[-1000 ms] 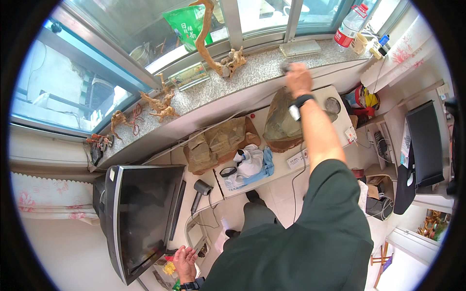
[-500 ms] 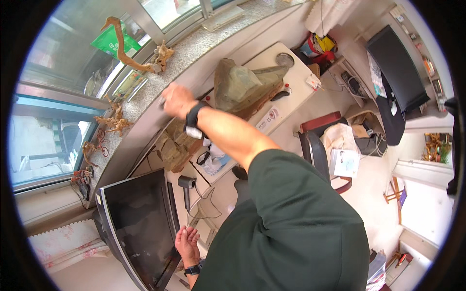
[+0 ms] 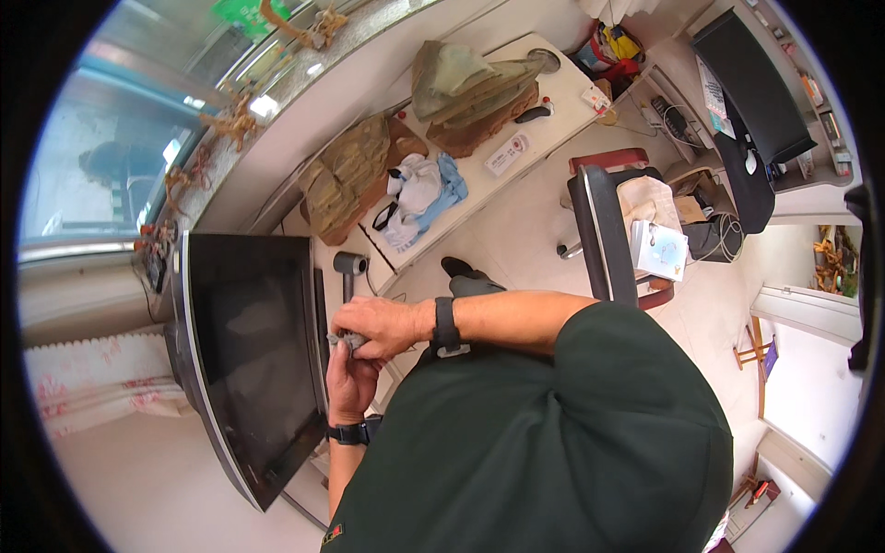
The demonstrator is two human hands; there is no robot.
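My two hands meet in front of the black flat-screen television (image 3: 253,359). Between them is a small crumpled grey cloth (image 3: 347,342). My right hand (image 3: 383,324) reaches across from the right, its fingers bent over the cloth. From below, my left hand (image 3: 350,387) closes on it, fingers partly hidden under the right hand. Just beyond the hands stands a grey hair dryer (image 3: 349,264) on the white tabletop. Farther back, a white and light-blue cloth bundle (image 3: 422,192) lies beside a layered brown rock (image 3: 346,175).
A large greenish rock (image 3: 470,83) rests on the white table (image 3: 567,106). Along the left runs a stone windowsill (image 3: 369,28) bearing twisted driftwood (image 3: 235,120). A black and red chair (image 3: 601,235) stands at right, holding a white box (image 3: 660,252).
My right hand has come back from the windowsill to my left hand, and both now grip the grey cloth. My left hand was apart and empty before. The view has shifted.
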